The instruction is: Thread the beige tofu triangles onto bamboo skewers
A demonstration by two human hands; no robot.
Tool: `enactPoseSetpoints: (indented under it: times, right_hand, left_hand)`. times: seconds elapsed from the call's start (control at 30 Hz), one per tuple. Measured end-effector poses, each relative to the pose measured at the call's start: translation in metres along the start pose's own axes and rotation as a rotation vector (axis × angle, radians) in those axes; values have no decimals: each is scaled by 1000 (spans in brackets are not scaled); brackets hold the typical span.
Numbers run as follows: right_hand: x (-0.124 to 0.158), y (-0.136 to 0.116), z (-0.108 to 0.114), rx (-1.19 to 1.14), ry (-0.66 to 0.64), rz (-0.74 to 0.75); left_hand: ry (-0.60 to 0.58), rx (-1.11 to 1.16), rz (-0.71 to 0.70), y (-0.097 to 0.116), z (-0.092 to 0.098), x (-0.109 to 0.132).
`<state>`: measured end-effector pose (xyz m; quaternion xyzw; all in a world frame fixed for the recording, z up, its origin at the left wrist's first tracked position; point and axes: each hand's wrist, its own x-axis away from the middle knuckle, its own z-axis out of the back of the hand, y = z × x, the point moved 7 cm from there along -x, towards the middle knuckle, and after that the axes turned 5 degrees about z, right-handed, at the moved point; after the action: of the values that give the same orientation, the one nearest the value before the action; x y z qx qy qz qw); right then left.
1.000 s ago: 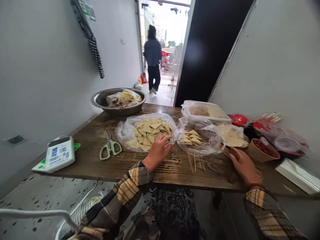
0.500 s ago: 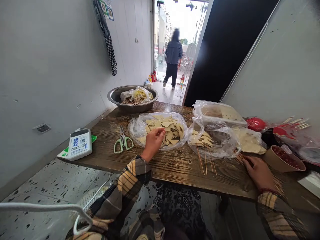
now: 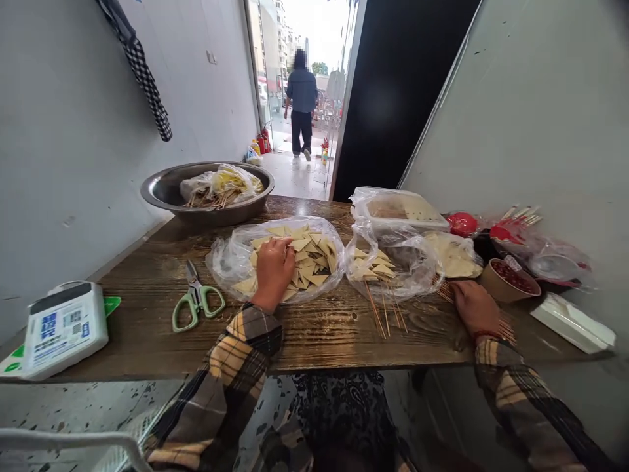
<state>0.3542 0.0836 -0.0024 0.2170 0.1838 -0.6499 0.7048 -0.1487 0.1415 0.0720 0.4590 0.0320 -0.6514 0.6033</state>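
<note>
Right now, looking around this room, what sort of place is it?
Probably a small snack shop or its prep area, though I can't be certain: triangular food pieces fill a plastic bag, some others sit on thin sticks, and red fire extinguishers stand by the doorway.

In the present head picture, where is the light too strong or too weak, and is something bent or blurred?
Head view: the doorway is washed out, and the wooden table shines at its far edge; head view, below: the space under it is dim; head view, left: the white device looks stretched, perhaps by a wide lens; head view, middle: the left hand shows no strong blur.
</note>
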Motion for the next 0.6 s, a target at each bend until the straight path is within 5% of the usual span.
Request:
enactPoseSetpoints:
  times: [0.37, 0.6]
  right_hand:
    - [-13, 12, 20, 44, -37, -207]
    - [10, 24, 57, -91, 24, -238]
  left_hand:
    - [-149, -173, -115, 9, -9, 2]
    - [-144, -151, -133, 8, -15, 4]
